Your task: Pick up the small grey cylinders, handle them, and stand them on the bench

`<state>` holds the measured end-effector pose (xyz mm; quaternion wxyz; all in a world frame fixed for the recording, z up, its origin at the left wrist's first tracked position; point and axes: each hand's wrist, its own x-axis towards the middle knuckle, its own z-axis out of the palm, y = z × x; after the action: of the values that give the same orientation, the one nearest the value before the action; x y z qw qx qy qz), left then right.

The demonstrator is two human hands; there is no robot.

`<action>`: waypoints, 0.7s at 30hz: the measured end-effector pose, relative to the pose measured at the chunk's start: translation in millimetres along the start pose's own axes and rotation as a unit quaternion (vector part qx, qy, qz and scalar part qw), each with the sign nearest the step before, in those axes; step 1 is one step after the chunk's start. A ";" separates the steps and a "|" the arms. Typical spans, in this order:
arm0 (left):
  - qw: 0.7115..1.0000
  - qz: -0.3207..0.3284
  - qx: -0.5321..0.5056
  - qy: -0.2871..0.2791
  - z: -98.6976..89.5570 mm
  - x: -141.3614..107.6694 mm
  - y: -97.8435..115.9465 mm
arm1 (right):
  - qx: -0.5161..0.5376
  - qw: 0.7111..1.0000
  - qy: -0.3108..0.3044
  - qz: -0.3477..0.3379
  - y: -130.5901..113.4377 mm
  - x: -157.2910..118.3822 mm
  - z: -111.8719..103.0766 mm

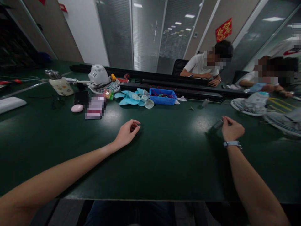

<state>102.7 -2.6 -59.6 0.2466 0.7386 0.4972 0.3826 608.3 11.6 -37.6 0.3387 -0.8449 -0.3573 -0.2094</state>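
Note:
My right hand (232, 128), with a watch strap (232, 143) at its wrist, pinches the end of a small, clear greyish tube-like piece (217, 124) between thumb and fingers. The piece is tilted just over the dark green table (169, 163); its exact kind is too blurred to tell. My left hand (128, 133) rests on the table near the middle, fingers loosely curled with a gap to the thumb and nothing between them. A second similar clear piece (205, 103) lies farther back, beside a tiny thin bit (192, 108).
Light blue fan blades (134, 97) and a blue basket (163, 99) with wires lie ahead. Farther left are a white fan part (98, 75), a phone (95, 107), a pink mouse (77, 108) and a tool jar (60, 85). More fan parts (251, 103) sit right. Two people work opposite.

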 end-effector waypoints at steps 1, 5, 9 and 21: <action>1.000 0.000 0.001 -0.001 -0.2 0.0 0.4 | -0.003 1.000 -0.003 -0.001 -0.1 0.0 0.1; 1.000 0.000 0.001 0.001 0.1 0.3 1.5 | -0.016 1.000 -0.005 -0.003 0.1 0.4 0.3; 1.000 -0.005 -0.003 0.001 0.7 0.6 1.7 | -0.007 1.000 -0.011 0.005 1.3 -3.5 0.3; 1.000 -0.002 -0.004 -0.007 -1.7 0.0 6.1 | 0.244 0.967 -0.076 -0.020 -31.5 -32.4 -7.0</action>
<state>104.7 -5.0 -54.0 0.2534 0.7393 0.4956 0.3790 562.8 7.9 -38.9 0.5023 -0.7429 -0.4386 -0.0578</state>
